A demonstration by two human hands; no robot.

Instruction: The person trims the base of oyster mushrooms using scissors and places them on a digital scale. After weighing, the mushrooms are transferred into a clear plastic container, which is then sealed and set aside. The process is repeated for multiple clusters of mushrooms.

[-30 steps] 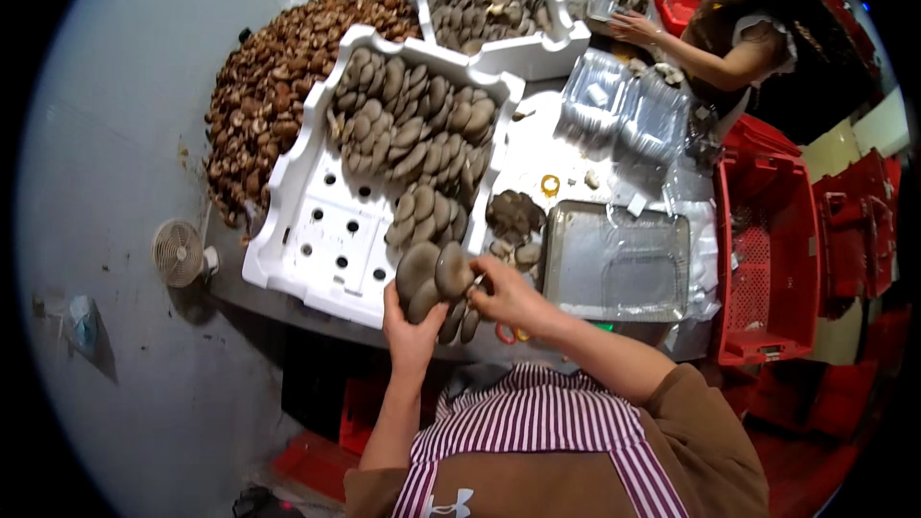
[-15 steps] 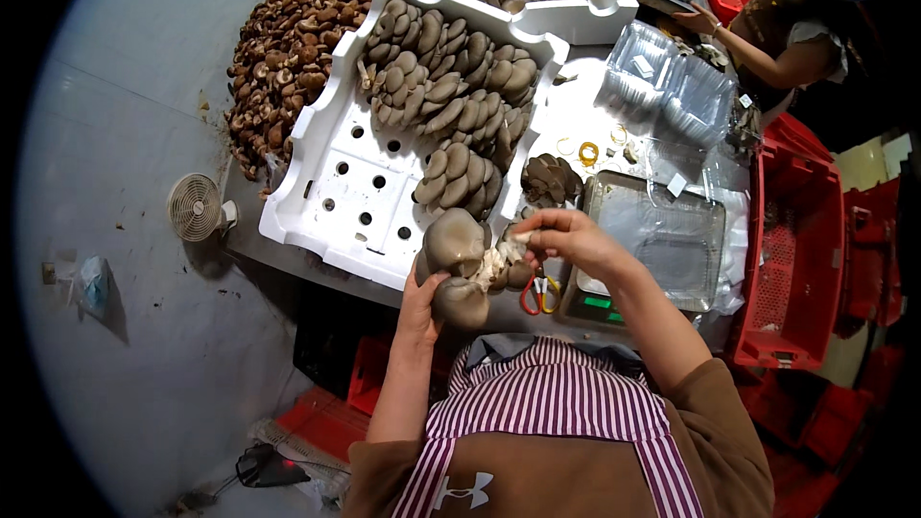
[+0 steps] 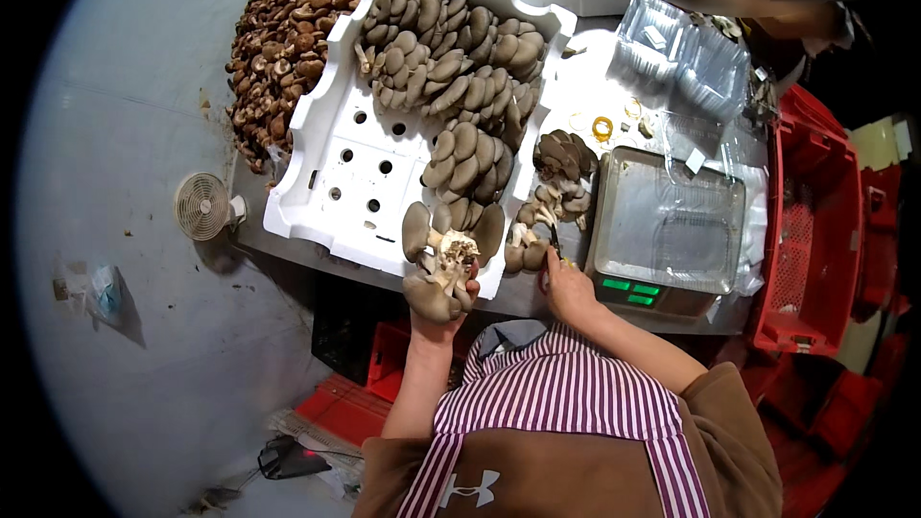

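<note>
My left hand [image 3: 443, 326] is closed around a cluster of oyster mushrooms [image 3: 432, 295], its pale cut stems turned up, over the near edge of a white foam crate [image 3: 317, 201]. More oyster mushrooms [image 3: 470, 77] fill the crate's far and right side. My right hand [image 3: 573, 290] grips scissors [image 3: 554, 235]; a dark blade and a bit of the coloured handles show, the rest lies under my fingers. Beside that hand, small loose oyster mushrooms [image 3: 526, 251] rest on the table, with a darker clump [image 3: 564, 155] behind them.
To the right stand a scale [image 3: 628, 299] with a lit green display and a clear plastic tray on it, stacked clear trays [image 3: 710, 77] and a red crate [image 3: 806, 230]. Brown mushrooms [image 3: 278, 67] are heaped at the far left, near a small fan [image 3: 201, 206]. Another person works at the far right.
My right hand has left the cluster and taken up the scissors. Small mushroom pieces now lie on the table. My left hand has turned the cluster stem side up.
</note>
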